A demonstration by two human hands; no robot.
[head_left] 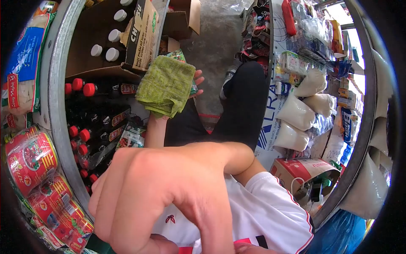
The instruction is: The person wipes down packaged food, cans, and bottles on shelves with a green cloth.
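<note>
My left hand (198,80) is held out ahead, with a folded green cloth (165,86) lying over its palm. Beyond the cloth's edge show its fingertips and part of a green printed packet (177,55), mostly covered. My right hand (169,186) is raised very close to the camera and fills the lower middle of the view. Its fingers are bent down toward the bottom edge. Whatever they grip is out of sight.
To the left, dark bottles with red caps (89,89) stand by a cardboard carton (141,36) of white-capped bottles. Red-wrapped packs (31,161) hang beyond a metal post (59,84). White filled bags (296,112) and small boxes crowd the right side. My legs (249,97) are bent ahead.
</note>
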